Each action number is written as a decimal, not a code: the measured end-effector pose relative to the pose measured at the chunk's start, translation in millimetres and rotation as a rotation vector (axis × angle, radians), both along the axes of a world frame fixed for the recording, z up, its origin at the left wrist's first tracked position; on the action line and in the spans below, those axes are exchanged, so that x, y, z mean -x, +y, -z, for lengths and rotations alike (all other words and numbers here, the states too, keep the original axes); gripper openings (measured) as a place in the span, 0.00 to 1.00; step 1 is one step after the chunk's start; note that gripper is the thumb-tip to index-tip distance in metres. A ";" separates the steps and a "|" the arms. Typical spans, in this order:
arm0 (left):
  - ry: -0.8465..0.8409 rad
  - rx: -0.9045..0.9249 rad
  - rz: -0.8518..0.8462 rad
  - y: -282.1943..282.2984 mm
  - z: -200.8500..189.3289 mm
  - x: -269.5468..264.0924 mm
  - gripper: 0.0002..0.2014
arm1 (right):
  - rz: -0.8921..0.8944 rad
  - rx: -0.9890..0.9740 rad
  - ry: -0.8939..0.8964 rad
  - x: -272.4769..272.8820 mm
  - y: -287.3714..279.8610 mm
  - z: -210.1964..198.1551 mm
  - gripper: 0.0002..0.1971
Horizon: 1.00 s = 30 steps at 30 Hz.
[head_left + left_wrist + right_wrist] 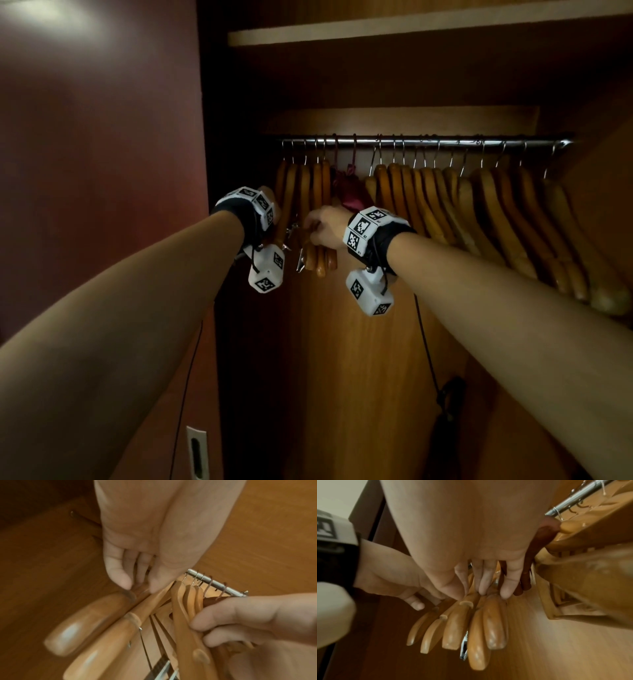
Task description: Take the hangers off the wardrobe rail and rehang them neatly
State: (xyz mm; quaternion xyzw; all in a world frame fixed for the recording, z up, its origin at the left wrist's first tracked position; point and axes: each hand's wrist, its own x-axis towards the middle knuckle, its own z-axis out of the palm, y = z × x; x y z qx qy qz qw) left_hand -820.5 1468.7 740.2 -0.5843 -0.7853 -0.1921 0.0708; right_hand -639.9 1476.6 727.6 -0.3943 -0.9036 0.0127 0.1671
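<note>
A chrome rail (445, 141) carries many wooden hangers. A small bunch of them (317, 192) hangs at its left end, beside two dark red hangers (349, 192). My right hand (317, 224) grips the lower arms of this bunch; its fingers (223, 639) curl round several hangers (181, 608). In the right wrist view the right hand (481, 593) reaches down onto the hanger arms (493, 622). My left hand (139, 586) pinches one hanger arm (150, 601) between thumb and fingers, just left of the right hand. In the head view the left hand (274, 209) is mostly hidden behind its wristband.
A long row of wooden hangers (496, 212) fills the rail to the right. A shelf (376, 34) lies above, a dark door panel (102, 171) stands at the left. Metal clips (301, 260) dangle from the held bunch. Black cables (428, 359) hang below my wrists.
</note>
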 end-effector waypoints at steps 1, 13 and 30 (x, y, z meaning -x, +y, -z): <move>-0.044 -0.032 -0.003 -2.1 0.3 -1.3 0.19 | 0.010 -0.001 -0.003 0.8 -1.8 0.3 0.19; -0.381 -0.292 0.230 -42.9 -18.4 -20.1 0.09 | 0.173 -0.026 0.067 11.6 -42.2 -2.6 0.15; -0.822 -0.176 0.818 -123.1 45.8 -113.2 0.08 | 0.657 -0.134 0.071 -54.9 -174.9 30.9 0.11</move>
